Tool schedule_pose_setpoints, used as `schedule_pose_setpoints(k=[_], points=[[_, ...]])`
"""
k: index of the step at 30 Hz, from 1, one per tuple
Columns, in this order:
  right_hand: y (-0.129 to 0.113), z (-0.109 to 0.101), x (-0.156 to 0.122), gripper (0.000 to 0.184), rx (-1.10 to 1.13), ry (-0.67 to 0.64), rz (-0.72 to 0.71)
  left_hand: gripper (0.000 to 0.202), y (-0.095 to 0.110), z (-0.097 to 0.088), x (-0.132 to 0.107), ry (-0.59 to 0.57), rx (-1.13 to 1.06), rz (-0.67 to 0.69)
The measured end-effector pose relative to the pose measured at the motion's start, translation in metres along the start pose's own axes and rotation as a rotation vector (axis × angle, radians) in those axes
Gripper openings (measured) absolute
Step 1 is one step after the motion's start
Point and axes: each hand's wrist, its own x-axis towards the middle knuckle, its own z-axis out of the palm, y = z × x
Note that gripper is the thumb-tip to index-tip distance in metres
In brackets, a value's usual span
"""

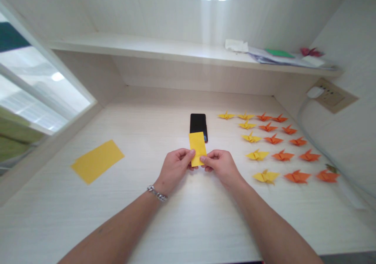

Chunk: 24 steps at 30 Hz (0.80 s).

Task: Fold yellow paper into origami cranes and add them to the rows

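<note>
Seen from my head, my left hand [174, 166] and my right hand [221, 165] each pinch a lower edge of the folded yellow paper strip [197, 148] between thumb and fingers. I hold it just in front of the black phone [198, 123], and its top overlaps the phone's near end. A flat yellow sheet [97, 161] lies well left of the phone, and rows of paper cranes [273, 140] sit to its right.

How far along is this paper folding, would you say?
Done: rows of folded yellow figures and orange figures lie on the desk at the right. In hand: the left hand and right hand pinch a yellow paper, so far only a plain narrow rectangle. To do: that piece likely needs most folds, and a flat yellow sheet lies untouched at the left.
</note>
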Motion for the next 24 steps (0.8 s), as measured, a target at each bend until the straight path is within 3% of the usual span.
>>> schedule_pose_setpoints(k=[8, 14, 24], points=[[-0.0056, -0.0021, -0.0022, 0.031, 0.036, -0.111, 0.058, 0.031, -0.0041, 0.0003, -0.0004, -0.083, -0.174, -0.036], [0.0006, 0.0005, 0.0021, 0.029, 0.079, -0.037, -0.024, 0.029, -0.0037, 0.0023, -0.0029, -0.113, -0.243, -0.094], [-0.0001, -0.0013, 0.0005, 0.022, 0.096, -0.071, -0.073, 0.031, -0.0005, 0.0023, -0.0048, -0.181, -0.301, -0.101]])
